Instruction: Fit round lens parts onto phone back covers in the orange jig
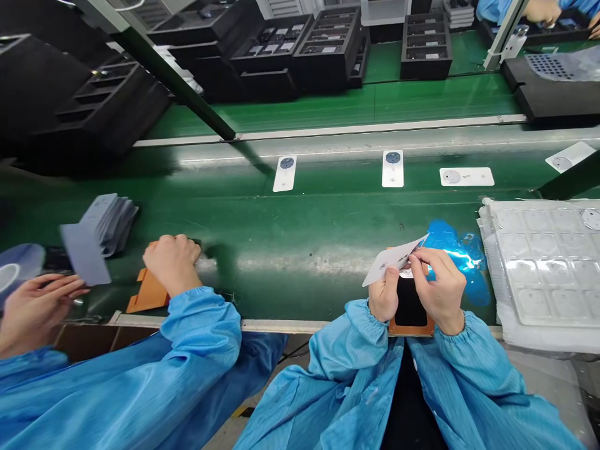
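Observation:
My left hand [383, 299] and my right hand [435, 289] are both closed on a small white card [392, 260] that is tilted up above an orange fixture with a black pad [410, 309] at the near edge of the green belt. My right fingers pinch the card's upper right end. My left fingers grip its lower edge. A crumpled blue film [452, 250] lies on the belt just behind my hands.
Several white cards [392, 167] lie along the green conveyor belt [304, 212]. Clear blister trays [539, 262] are stacked at right. Black foam trays [328, 44] stand at the back. A co-worker's hands [171, 262] at left work over an orange fixture [147, 292] beside a card stack [110, 222].

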`<state>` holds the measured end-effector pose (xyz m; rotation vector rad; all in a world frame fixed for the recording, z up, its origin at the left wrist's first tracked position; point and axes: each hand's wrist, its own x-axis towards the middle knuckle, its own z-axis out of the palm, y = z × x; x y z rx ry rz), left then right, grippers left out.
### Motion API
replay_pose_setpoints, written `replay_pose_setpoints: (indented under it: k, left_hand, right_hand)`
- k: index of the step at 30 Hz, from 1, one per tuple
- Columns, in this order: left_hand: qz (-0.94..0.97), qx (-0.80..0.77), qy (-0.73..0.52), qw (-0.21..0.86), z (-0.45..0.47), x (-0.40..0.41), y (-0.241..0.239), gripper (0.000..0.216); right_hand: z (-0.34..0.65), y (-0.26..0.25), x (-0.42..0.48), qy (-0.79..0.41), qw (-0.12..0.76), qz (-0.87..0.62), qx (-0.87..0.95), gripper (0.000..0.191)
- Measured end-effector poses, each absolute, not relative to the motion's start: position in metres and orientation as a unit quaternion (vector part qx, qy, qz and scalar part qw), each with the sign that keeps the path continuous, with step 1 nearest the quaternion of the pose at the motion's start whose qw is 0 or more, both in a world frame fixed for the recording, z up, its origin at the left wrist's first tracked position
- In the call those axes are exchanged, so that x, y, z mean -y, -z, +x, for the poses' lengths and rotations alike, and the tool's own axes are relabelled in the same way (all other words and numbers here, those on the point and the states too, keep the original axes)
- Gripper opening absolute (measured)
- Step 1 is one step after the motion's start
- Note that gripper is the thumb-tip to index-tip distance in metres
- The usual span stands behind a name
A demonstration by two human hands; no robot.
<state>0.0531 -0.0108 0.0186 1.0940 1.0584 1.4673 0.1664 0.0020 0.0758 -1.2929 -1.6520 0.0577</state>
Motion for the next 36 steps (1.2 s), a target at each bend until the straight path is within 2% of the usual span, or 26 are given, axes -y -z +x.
replay_pose_setpoints:
  k: [12,23,27,30,33,36]
  left_hand:
    - [0.442,-0.433,-0.615,0.489,0.056,0.011,-0.019,0.058]
    - [0.554,-0.411,-0.573,0.443,0.054,0.017,-0.036,0.054]
    - [0.546,-0.436,-0.546,0.462,0.054,0.018,-0.037,0.051]
    - [0.431,-0.468,-0.559,0.531,0.05,0.007,-0.034,0.053]
    - [0.247,-0.467,-0.607,0.594,0.04,-0.01,-0.031,0.06]
    - [0.201,-0.45,-0.623,0.607,0.025,-0.02,-0.029,0.062]
  right_hand:
    - [0.165,-0.08,-0.003,-0.03,0.511,-0.515,0.688,0.011]
    - [0.163,-0.074,-0.006,-0.009,0.499,-0.539,0.679,0.012]
    - [0.165,-0.071,-0.01,-0.002,0.457,-0.559,0.692,0.012]
    - [0.189,-0.062,-0.022,-0.018,0.412,-0.599,0.686,0.009]
    - [0.238,-0.041,-0.037,-0.021,0.336,-0.703,0.626,0.007]
    - [0.287,-0.012,-0.048,-0.015,0.239,-0.752,0.613,0.019]
